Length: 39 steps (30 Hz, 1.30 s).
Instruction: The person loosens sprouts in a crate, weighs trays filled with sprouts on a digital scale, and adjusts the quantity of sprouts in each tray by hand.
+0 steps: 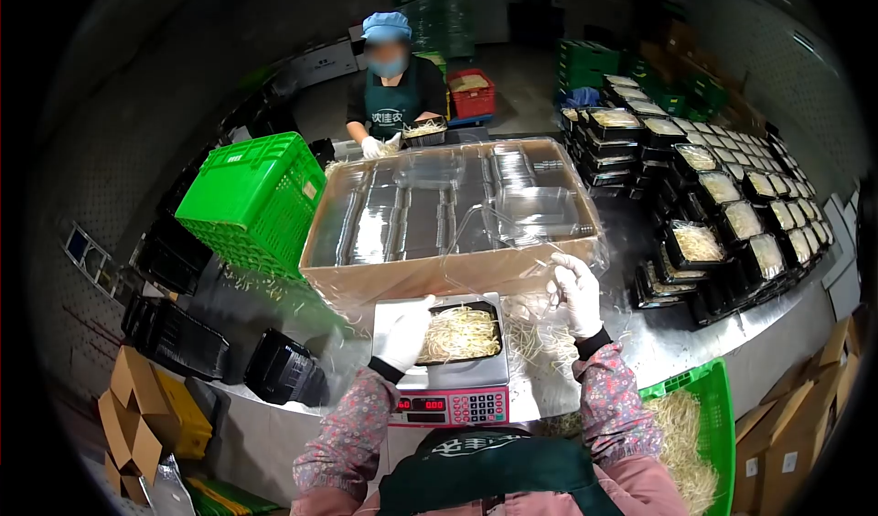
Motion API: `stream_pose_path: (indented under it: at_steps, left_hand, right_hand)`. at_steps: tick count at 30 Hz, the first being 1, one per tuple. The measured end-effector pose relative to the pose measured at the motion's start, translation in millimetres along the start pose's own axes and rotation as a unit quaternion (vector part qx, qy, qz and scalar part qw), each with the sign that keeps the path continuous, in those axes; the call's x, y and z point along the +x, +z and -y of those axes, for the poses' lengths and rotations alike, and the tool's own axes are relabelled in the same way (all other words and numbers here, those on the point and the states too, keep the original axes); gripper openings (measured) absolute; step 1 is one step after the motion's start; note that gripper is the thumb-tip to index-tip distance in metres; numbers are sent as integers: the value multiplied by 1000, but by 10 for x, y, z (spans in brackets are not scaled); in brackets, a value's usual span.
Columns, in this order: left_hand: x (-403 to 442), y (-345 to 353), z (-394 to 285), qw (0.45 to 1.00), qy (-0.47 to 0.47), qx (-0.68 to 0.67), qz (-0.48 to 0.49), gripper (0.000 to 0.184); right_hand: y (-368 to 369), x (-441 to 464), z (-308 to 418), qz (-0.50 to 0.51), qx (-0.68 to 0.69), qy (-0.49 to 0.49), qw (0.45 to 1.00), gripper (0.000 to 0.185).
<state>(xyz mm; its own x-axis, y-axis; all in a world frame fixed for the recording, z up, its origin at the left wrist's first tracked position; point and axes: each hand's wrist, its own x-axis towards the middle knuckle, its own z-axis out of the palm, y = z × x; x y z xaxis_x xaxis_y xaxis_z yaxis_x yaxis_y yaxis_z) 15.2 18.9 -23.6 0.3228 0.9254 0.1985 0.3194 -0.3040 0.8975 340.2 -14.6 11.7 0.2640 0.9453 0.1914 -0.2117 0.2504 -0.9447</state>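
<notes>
A black plastic tray of bean sprouts (460,333) rests on the pan of a digital scale (437,406) with a red-framed front and lit red digits. My gloved left hand (404,335) grips the tray's left edge. To the right of the scale, my gloved right hand (576,295) is raised by the front corner of a large cardboard box (402,281). Its fingers are curled together; what they hold, if anything, I cannot make out. Stacks of clear plastic lids (375,214) fill the box, and a few lie loose on top.
Loose sprouts (538,338) lie on the metal table. Filled trays (700,242) are stacked at right, black empty trays (283,367) at left. A green crate (256,201) stands left of the box; another (722,415) holds sprouts by my right side. A co-worker (389,95) handles a tray opposite.
</notes>
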Motion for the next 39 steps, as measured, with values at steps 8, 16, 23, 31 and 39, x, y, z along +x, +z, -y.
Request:
stream_pose_path:
  at_steps: [8, 16, 23, 31, 39]
  left_hand:
    - [-166, -198, -291, 949, 7, -311, -45, 45]
    - [54, -2, 206, 747, -46, -611, -257, 36]
    - [115, 625, 429, 801, -109, -529, -260, 51]
    - [145, 364, 440, 792, -100, -557, -230, 41]
    - [-160, -467, -226, 861, -40, -471, -185, 28]
  right_hand:
    - [501, -268, -106, 149, -101, 53, 982, 38]
    - [1032, -286, -758, 256, -601, -167, 738, 59]
    - [1234, -619, -888, 292, -596, -9, 748, 81]
    - [995, -407, -852, 365, -459, 6, 810, 83]
    - [538, -176, 51, 151, -86, 34, 984, 59]
